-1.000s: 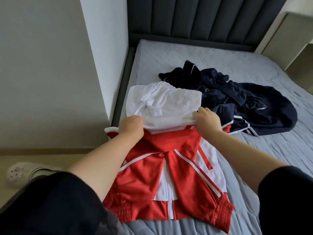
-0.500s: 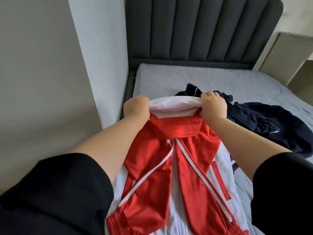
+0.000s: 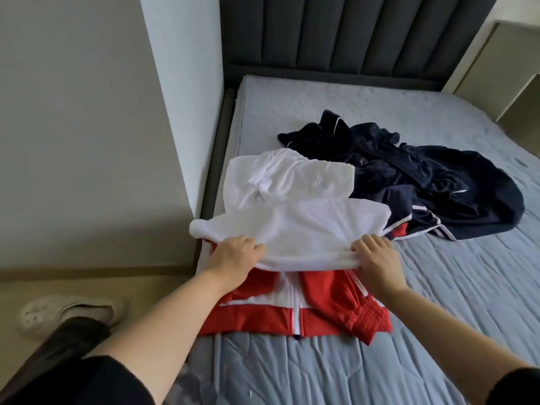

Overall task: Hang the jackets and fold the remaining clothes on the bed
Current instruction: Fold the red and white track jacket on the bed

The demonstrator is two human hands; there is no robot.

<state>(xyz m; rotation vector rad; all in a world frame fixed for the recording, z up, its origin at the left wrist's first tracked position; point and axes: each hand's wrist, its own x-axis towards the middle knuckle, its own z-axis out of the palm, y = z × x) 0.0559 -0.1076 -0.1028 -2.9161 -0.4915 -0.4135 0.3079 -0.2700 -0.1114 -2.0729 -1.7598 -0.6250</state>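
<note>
A red and white jacket (image 3: 321,305) lies on the bed (image 3: 438,302) near its left edge, zip side up, its white upper part (image 3: 295,223) folded over the red lower half. My left hand (image 3: 233,254) grips the left end of the fold, fingers tucked under the white cloth. My right hand (image 3: 375,257) pinches the right end of the same fold. A heap of dark navy clothes (image 3: 423,173) with white stripes lies behind, to the right, touching the jacket.
A dark padded headboard (image 3: 350,33) stands at the far end. A white wall corner (image 3: 181,112) adjoins the bed's left side. My shoe (image 3: 67,314) is on the floor at the left. A beige cabinet (image 3: 502,68) stands at the far right.
Half a second ago both hands held the jacket lifted by its shoulders. Now it lies flat on the bed again, with the white top folded down further over the red part.
</note>
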